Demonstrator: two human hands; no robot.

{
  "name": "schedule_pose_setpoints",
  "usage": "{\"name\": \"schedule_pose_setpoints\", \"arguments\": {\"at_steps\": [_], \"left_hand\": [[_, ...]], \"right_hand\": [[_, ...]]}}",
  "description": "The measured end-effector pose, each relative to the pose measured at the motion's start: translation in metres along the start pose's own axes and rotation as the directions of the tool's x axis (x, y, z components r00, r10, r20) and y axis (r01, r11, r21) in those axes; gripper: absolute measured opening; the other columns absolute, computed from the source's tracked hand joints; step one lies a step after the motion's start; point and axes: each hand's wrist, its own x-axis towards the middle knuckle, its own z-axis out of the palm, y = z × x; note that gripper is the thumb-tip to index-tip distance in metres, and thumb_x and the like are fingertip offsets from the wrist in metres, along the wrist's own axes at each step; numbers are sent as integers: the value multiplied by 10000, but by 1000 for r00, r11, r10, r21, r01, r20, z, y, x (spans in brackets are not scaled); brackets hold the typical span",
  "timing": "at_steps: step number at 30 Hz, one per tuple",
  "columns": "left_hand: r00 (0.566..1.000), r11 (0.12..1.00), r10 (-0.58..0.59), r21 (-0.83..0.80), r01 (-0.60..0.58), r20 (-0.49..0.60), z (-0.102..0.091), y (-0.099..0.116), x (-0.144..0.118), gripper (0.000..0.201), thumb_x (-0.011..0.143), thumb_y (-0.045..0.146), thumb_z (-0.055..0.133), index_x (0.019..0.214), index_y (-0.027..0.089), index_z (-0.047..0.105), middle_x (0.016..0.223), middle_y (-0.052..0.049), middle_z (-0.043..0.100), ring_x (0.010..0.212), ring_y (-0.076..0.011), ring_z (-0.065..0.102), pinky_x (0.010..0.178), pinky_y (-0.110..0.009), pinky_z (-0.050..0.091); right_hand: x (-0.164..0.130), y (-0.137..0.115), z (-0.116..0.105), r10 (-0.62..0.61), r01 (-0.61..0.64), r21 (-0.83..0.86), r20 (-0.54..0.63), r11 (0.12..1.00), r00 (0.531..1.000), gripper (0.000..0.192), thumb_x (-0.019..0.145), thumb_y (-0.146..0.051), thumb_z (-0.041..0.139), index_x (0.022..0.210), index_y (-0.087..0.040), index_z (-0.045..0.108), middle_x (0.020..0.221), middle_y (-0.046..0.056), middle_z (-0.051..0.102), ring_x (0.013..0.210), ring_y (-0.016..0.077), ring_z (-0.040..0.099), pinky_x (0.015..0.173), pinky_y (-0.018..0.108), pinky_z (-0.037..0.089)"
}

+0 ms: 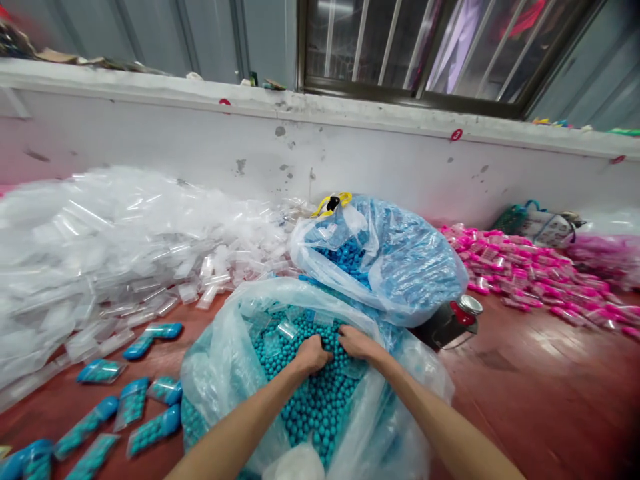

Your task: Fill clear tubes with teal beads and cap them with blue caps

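- At far left a heap of empty clear packets (100, 247) spreads across the red table (540, 387) up to the white wall (350, 160).
- In front of it, filled teal packets (133, 407) lie flat in a loose row, most with their long axis running from near left to far right.
- At centre an open clear plastic bag (220, 373) holds a mass of teal beads (310, 400); its mouth faces up toward the camera and the bag stretches from the near edge away toward the wall.
- The left hand (313, 353) is sunk knuckles-up into the beads, fingers curled into a loose fist; what it grips, I cannot tell.
- The right hand (357, 343) lies just beside it, nearly touching, fingers bent down into the beads; whether it clasps anything is hidden.
- Behind sits a second bag of blue beads (395, 267), with a yellow tie (330, 202) at its top.
- A dark jar with a metal lid (457, 320) lies tipped at its right foot.
- Pink packets (525, 273) are scattered at far right.
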Motion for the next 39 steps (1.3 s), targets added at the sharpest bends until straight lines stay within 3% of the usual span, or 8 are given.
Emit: {"name": "schedule_pose_setpoints", "arguments": {"at_steps": [3, 8, 11, 15, 20, 27, 34, 39], "left_hand": [[996, 961, 13, -275, 12, 88, 0, -6, 0, 127, 700, 218, 518, 816, 167, 502, 531, 56, 476, 445, -104, 480, 442, -213, 369], [973, 781, 125, -624, 23, 193, -9, -17, -14, 211, 664, 251, 557, 841, 171, 474, 574, 65, 473, 456, -66, 464, 431, -177, 339], [960, 684, 169, -728, 48, 222, -16, -20, -23, 367, 628, 352, 600, 909, 188, 430, 627, 52, 519, 474, -87, 520, 417, -183, 345], [955, 598, 205, -800, 52, 216, -20, -22, -32, 429, 624, 426, 620, 918, 199, 404, 679, 37, 553, 472, -90, 550, 385, -168, 322], [951, 493, 226, -867, 74, 210, -20, -22, -41, 449, 633, 413, 636, 939, 225, 367, 687, 41, 571, 526, -137, 610, 402, -178, 382], [964, 494, 231, -869, 2, 133, -18, -13, -52, 492, 594, 407, 668, 959, 189, 421, 758, 9, 578, 440, -82, 538, 356, -164, 326], [992, 635, 94, -773, 3, 81, -24, -9, -62, 379, 649, 431, 611, 890, 148, 538, 708, 2, 565, 578, -88, 509, 492, -183, 359], [984, 632, 153, -774, -23, 96, -27, -7, -67, 423, 658, 464, 592, 959, 178, 513, 756, 1, 564, 591, -110, 535, 446, -188, 381]], "right_hand": [[-6, -3, -2, 27, -48, 187, 113, 981, 993, 234, 759, -125, 357, 849, -160, 571, 527, -13, 572, 492, 147, 567, 443, 230, 423], [-23, -8, -10, -20, -42, 388, 153, 921, 988, 274, 803, -182, 311, 986, -196, 515, 740, 5, 624, 640, 133, 608, 494, 215, 468], [-29, -8, -14, -75, 87, 325, -48, 942, 996, 288, 787, -184, 359, 1026, -178, 519, 880, 56, 630, 794, 179, 603, 649, 285, 485], [-34, -12, -15, -152, 205, 131, -334, 970, 930, 290, 798, -181, 362, 1035, -160, 526, 999, 97, 600, 947, 215, 547, 815, 328, 417], [-44, -26, -21, -197, 225, 330, -117, 917, 973, 289, 804, -207, 378, 1034, -184, 551, 710, 5, 606, 588, 141, 553, 571, 234, 437], [-51, -36, -21, -243, 267, 405, -111, 874, 964, 333, 839, -222, 343, 1017, -194, 624, 620, -6, 600, 575, 131, 555, 575, 229, 431], [-54, -39, -10, -176, 257, 495, -206, 830, 963, 347, 817, -258, 407, 1080, -166, 614, 714, 29, 642, 603, 151, 588, 593, 264, 466], [-53, -40, -9, -180, 254, 568, -184, 783, 966, 305, 806, -272, 430, 986, -186, 660, 691, 8, 628, 574, 133, 571, 543, 234, 453]]}}
